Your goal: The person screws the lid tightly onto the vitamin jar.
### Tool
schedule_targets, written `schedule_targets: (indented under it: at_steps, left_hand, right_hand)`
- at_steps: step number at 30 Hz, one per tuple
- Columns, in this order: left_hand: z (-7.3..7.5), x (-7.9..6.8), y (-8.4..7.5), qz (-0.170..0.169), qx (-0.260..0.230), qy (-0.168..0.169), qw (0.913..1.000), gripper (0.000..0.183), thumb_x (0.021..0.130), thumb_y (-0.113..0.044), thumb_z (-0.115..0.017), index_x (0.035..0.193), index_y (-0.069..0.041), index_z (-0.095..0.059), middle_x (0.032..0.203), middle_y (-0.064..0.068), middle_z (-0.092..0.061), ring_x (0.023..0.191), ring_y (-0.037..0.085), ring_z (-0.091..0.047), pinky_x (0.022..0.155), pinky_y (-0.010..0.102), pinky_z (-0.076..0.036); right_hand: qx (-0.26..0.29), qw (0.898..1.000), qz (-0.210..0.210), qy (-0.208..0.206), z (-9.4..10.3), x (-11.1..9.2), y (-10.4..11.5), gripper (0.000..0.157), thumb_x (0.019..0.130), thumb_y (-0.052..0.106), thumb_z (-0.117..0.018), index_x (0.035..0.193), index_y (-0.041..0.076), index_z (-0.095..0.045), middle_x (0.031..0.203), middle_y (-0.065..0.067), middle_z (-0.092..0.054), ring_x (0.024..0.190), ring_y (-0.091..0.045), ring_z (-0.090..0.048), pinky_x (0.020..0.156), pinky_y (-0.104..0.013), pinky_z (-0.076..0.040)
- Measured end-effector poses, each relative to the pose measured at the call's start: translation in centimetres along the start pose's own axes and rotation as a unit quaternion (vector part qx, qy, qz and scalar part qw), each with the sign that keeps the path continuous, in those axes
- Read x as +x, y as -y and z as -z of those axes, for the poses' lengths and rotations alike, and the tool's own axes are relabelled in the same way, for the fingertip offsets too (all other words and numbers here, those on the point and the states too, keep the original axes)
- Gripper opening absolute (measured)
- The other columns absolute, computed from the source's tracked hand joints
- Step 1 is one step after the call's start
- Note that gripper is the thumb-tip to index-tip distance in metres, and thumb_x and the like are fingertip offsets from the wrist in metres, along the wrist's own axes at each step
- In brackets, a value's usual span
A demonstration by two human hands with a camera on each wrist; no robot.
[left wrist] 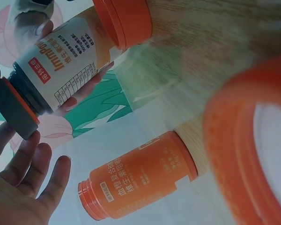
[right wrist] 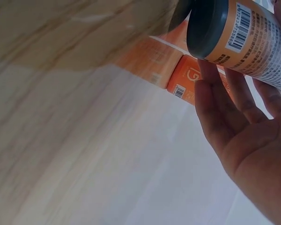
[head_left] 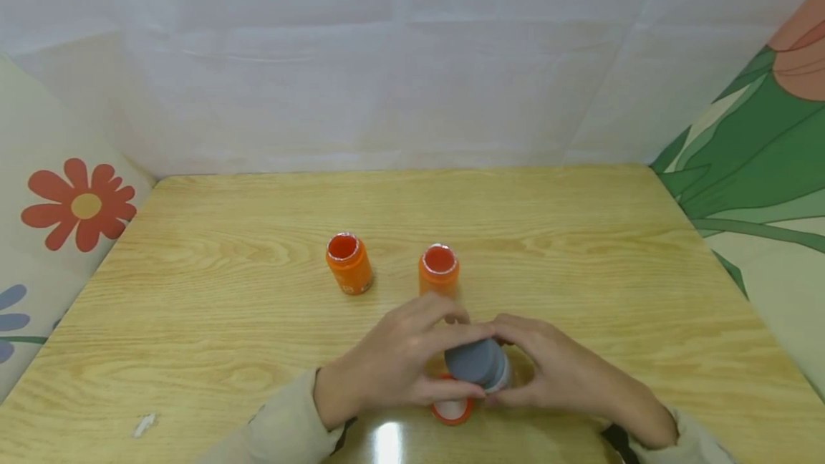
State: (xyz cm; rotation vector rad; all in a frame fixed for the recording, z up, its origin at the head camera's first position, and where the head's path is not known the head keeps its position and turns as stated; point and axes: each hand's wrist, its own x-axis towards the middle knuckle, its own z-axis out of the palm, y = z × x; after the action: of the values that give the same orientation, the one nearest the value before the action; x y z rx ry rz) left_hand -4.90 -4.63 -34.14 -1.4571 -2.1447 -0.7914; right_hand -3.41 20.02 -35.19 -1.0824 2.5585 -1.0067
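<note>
Between the fingers and thumb of my left hand [head_left: 406, 353] is a dark grey cap [head_left: 473, 362]. My right hand [head_left: 557, 360] grips the white and orange labelled bottle [left wrist: 68, 58] that the cap belongs to. In the left wrist view the cap sits at the bottle's dark neck, with an orange inner rim showing. The bottle's dark base [right wrist: 208, 28] appears in the right wrist view. Under the hands lies an orange lid [head_left: 452, 412] with a white inside. Another orange lid [left wrist: 131, 21] shows by the bottle's lower end in the left wrist view.
Two uncapped orange bottles stand beyond the hands, one to the left [head_left: 351, 271] and one [head_left: 438, 279] just past my left fingers. The wooden table [head_left: 225, 321] meets a white cloth [head_left: 387, 92] at the back. A small white mark [head_left: 145, 424] is near the front left.
</note>
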Motion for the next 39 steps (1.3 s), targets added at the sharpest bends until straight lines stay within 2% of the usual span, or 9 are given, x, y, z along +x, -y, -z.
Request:
schedule_targets:
  at_steps: [10,15,19,26,35,39]
  left_hand:
    - [-0.09,0.15,0.03,0.007,-0.004,0.008,0.9999,0.062,0.074,-0.049,-0.084,0.126,-0.018,-0.069,0.104,-0.002,-0.059,0.086,0.006,-0.052,0.074,0.01,-0.042]
    - [-0.05,0.23,0.0,0.011,0.0,0.011,0.9999,0.062,0.074,-0.05,-0.084,0.125,-0.018,-0.069,0.103,-0.003,-0.058,0.085,0.006,-0.051,0.073,0.01,-0.041]
    - [-0.02,0.3,-0.11,0.017,0.014,0.01,0.9997,0.061,0.074,-0.052,-0.083,0.124,-0.02,-0.07,0.101,-0.003,-0.059,0.084,0.006,-0.051,0.072,0.011,-0.041]
    - [0.0,0.45,-0.16,0.018,0.029,0.001,0.9994,0.061,0.071,-0.054,-0.084,0.12,-0.02,-0.071,0.096,-0.005,-0.06,0.08,0.006,-0.051,0.071,0.011,-0.04]
    - [-0.14,0.46,-0.19,0.019,0.029,-0.002,0.9994,0.064,0.066,-0.057,-0.086,0.116,-0.019,-0.072,0.093,-0.006,-0.057,0.077,0.005,-0.047,0.068,0.01,-0.037]
    - [-0.12,0.48,-0.25,0.021,0.024,0.007,0.9994,0.065,0.068,-0.056,-0.085,0.119,-0.018,-0.07,0.094,-0.006,-0.057,0.078,0.004,-0.048,0.069,0.01,-0.037]
  right_hand:
    - [-0.001,1.0,-0.009,-0.006,-0.23,0.03,-0.11,0.052,0.079,0.038,-0.083,0.124,0.037,-0.056,0.111,0.024,-0.06,0.105,0.0,-0.061,0.088,-0.032,-0.057]
    - [0.006,1.0,-0.017,-0.004,-0.29,0.06,-0.16,0.051,0.08,0.043,-0.081,0.124,0.038,-0.056,0.111,0.025,-0.06,0.105,0.001,-0.061,0.088,-0.031,-0.057]
    - [0.002,1.0,-0.004,-0.008,-0.33,0.07,-0.27,0.05,0.082,0.045,-0.078,0.125,0.036,-0.056,0.11,0.023,-0.061,0.104,0.0,-0.062,0.087,-0.03,-0.057]
    - [-0.004,1.0,0.02,-0.017,-0.33,0.14,-0.43,0.055,0.081,0.039,-0.081,0.13,0.033,-0.056,0.109,0.021,-0.061,0.103,-0.001,-0.062,0.087,-0.031,-0.057]
    - [-0.001,1.0,0.016,-0.011,-0.23,0.16,-0.45,0.054,0.081,0.04,-0.08,0.129,0.033,-0.057,0.111,0.021,-0.062,0.103,0.0,-0.061,0.086,-0.029,-0.056]
    - [-0.004,1.0,0.019,-0.012,-0.22,0.2,-0.44,0.055,0.081,0.04,-0.081,0.13,0.033,-0.057,0.112,0.02,-0.062,0.102,0.0,-0.062,0.086,-0.029,-0.056]
